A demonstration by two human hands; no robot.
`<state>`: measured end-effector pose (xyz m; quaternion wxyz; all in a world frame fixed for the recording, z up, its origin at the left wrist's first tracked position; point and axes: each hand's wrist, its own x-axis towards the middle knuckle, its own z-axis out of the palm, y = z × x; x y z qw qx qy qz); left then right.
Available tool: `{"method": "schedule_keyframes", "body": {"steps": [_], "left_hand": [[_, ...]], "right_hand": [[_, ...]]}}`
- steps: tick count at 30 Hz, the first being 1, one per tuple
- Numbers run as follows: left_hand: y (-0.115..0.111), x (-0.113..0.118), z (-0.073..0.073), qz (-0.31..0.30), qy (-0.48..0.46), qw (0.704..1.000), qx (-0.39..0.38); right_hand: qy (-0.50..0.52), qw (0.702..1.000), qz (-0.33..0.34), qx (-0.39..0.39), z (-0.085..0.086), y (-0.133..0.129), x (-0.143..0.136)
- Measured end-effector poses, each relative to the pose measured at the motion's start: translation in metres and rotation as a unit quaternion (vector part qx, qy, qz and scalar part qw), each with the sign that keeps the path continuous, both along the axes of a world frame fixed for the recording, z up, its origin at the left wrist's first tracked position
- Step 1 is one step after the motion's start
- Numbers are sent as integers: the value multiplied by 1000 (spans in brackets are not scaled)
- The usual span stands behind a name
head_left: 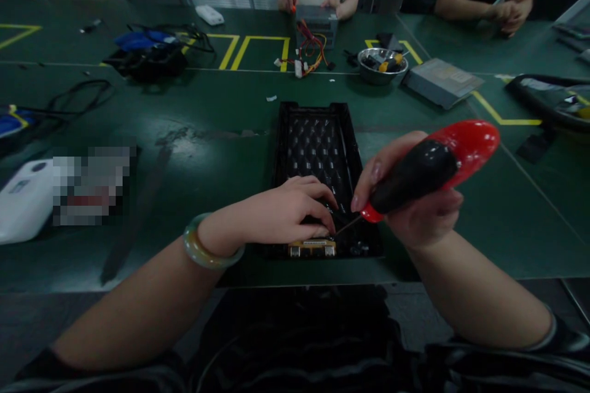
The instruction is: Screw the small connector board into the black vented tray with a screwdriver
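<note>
In my right hand [426,218] is a screwdriver [415,175] with a red and black handle, its thin shaft slanting down to the left. The tip meets a small yellowish circuit board [313,245] with metal ports, at the near end of an open black plastic casing [353,153]. My left hand [290,212], a pale bangle [203,245] on its wrist, reaches over the casing from the left. Its curled fingers press on the board beside the screwdriver tip and partly cover it. The exact contact of the tip is hard to make out.
A metal bowl of tools [382,67] and a flat grey metal box [442,83] lie beyond the casing. Opposite, a person works on a grey power supply [316,24] with loose wires. At left are a white device [27,196] and a blue-black bundle [147,52].
</note>
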<state>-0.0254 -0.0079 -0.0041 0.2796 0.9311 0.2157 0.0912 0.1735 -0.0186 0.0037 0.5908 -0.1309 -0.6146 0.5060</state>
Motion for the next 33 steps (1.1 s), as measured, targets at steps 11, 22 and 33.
{"method": "schedule_keyframes", "body": {"steps": [11,22,33], "left_hand": [[1,-2,1,1,7,1000,-14],[3,-2,0,3,2,1000,-20],[2,-3,-1,8,0,1000,-26]], "right_hand": [[-15,997,48,62,-4,10,4],[-87,996,2,22,10,-12,3],[-65,989,-62,114,5,-4,2]]}}
